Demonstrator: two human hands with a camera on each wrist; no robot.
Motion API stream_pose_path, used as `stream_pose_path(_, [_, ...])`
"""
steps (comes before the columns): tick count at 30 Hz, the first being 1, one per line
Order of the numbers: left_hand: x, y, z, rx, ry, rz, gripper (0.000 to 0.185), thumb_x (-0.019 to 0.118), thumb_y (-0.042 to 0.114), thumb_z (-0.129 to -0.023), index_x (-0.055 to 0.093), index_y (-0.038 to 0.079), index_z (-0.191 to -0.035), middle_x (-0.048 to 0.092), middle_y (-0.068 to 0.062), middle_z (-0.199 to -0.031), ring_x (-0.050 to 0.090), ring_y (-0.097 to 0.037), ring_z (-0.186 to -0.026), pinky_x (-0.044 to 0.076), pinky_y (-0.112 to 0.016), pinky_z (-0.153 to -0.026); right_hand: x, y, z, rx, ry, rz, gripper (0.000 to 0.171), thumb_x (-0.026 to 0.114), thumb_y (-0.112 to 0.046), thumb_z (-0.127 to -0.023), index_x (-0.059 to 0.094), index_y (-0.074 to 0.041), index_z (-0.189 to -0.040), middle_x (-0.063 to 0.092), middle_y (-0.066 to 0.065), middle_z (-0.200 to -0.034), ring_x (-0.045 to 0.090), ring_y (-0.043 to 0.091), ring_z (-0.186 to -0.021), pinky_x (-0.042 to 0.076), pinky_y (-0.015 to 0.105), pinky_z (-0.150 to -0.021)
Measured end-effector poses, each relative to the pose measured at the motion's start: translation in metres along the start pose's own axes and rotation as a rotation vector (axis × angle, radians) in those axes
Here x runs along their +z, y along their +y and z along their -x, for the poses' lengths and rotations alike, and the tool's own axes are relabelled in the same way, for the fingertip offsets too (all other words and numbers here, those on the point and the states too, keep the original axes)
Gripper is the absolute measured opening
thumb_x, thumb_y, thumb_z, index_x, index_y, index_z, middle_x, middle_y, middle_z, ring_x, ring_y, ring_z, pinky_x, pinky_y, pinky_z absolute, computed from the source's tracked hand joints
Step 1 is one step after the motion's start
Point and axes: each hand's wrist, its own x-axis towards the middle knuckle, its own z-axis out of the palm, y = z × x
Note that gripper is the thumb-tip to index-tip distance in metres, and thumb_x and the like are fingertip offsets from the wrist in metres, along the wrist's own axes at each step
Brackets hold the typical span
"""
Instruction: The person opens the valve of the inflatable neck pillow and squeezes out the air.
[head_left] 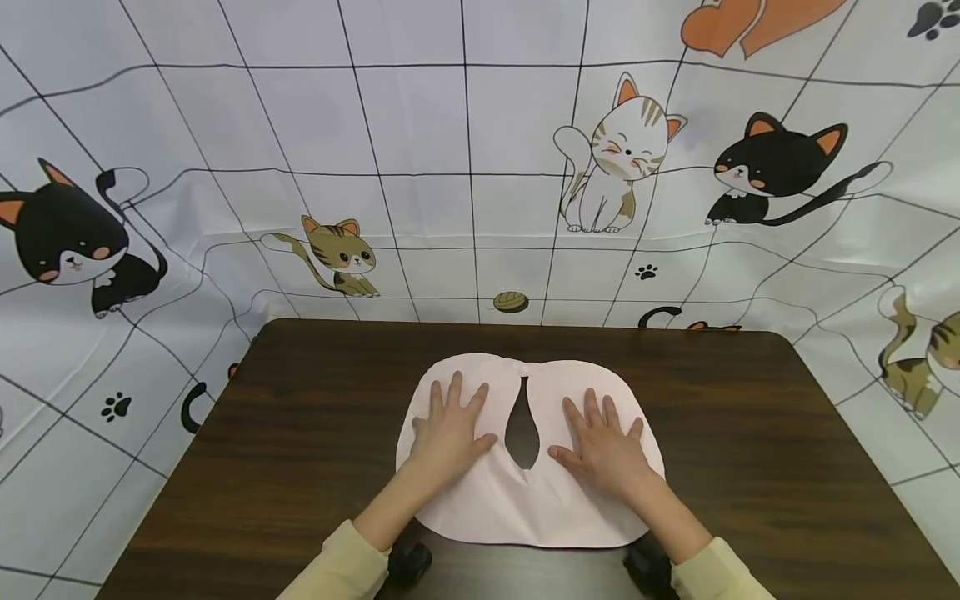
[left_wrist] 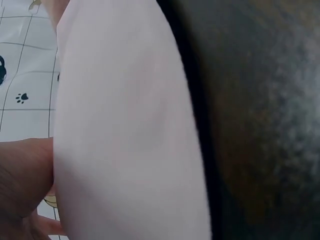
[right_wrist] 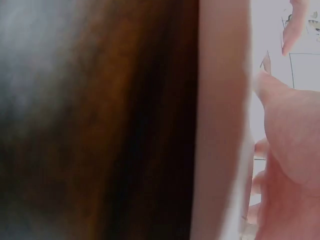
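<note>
A pale pink cloth [head_left: 525,500] with two rounded lobes and a teardrop-shaped gap in the middle lies flat on the dark wooden table [head_left: 300,433]. My left hand [head_left: 448,429] lies palm down on the left lobe with fingers straight and spread. My right hand [head_left: 603,446] lies the same way on the right lobe. In the left wrist view the pink cloth [left_wrist: 125,140] fills the frame beside the dark table [left_wrist: 260,125], with part of my left hand [left_wrist: 22,185] at the lower left. The right wrist view is blurred, showing the cloth's edge [right_wrist: 220,120] and my right hand [right_wrist: 290,165].
A white backdrop [head_left: 465,150] printed with cartoon cats and a black grid hangs behind and to both sides of the table. Bare tabletop lies left and right of the cloth. Dark wrist-worn cameras [head_left: 408,562] sit at the near edge.
</note>
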Motion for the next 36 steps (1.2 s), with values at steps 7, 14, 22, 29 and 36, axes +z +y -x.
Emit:
stream_pose_path(7, [0.005, -0.002, -0.002, -0.010, -0.032, -0.005, 0.079, 0.080, 0.040, -0.088, 0.045, 0.023, -0.157, 0.028, -0.024, -0.162, 0.029, -0.058, -0.142, 0.046, -0.077, -0.077, -0.001, -0.001, 0.002, -0.002, -0.044, 0.023, 0.078, 0.059, -0.055, -0.099, 0.035, -0.012, -0.160, 0.020, 0.029, -0.164, 0.017, 0.055, -0.149, 0.017, 0.087, -0.099])
stream_pose_path(14, [0.006, 0.009, 0.003, -0.029, -0.025, -0.001, 0.078, 0.081, 0.037, -0.089, 0.045, 0.021, -0.156, 0.026, -0.026, -0.162, 0.028, -0.061, -0.141, 0.043, -0.081, -0.078, -0.006, -0.001, 0.009, -0.025, -0.052, 0.036, 0.073, 0.058, -0.054, -0.100, 0.038, -0.017, -0.160, 0.023, 0.031, -0.163, 0.018, 0.057, -0.148, 0.018, 0.088, -0.097])
stream_pose_path(22, [0.010, 0.010, 0.009, -0.024, -0.003, -0.029, 0.078, 0.079, 0.039, -0.090, 0.044, 0.021, -0.157, 0.027, -0.026, -0.162, 0.029, -0.059, -0.141, 0.045, -0.079, -0.077, -0.006, 0.002, 0.010, -0.027, -0.062, 0.041, 0.073, 0.059, -0.053, -0.100, 0.038, -0.017, -0.160, 0.023, 0.031, -0.163, 0.017, 0.057, -0.148, 0.019, 0.088, -0.097])
stream_pose_path(29, [0.005, 0.015, 0.026, 0.027, -0.018, -0.071, 0.069, 0.069, 0.046, -0.096, 0.046, 0.021, -0.156, 0.028, -0.022, -0.164, 0.025, -0.053, -0.147, 0.038, -0.079, -0.090, -0.006, 0.001, 0.007, -0.023, -0.053, 0.024, 0.073, 0.062, -0.051, -0.099, 0.040, -0.016, -0.159, 0.025, 0.032, -0.161, 0.019, 0.058, -0.147, 0.019, 0.088, -0.095])
stream_pose_path(36, [0.001, 0.026, 0.064, 0.174, -0.032, -0.145, 0.066, 0.065, 0.055, -0.095, 0.052, 0.023, -0.152, 0.036, -0.018, -0.161, 0.029, -0.049, -0.147, 0.035, -0.079, -0.095, -0.001, 0.002, 0.017, -0.089, -0.004, 0.028, 0.076, 0.064, -0.054, -0.096, 0.041, -0.016, -0.158, 0.025, 0.030, -0.163, 0.024, 0.056, -0.146, 0.023, 0.085, -0.099])
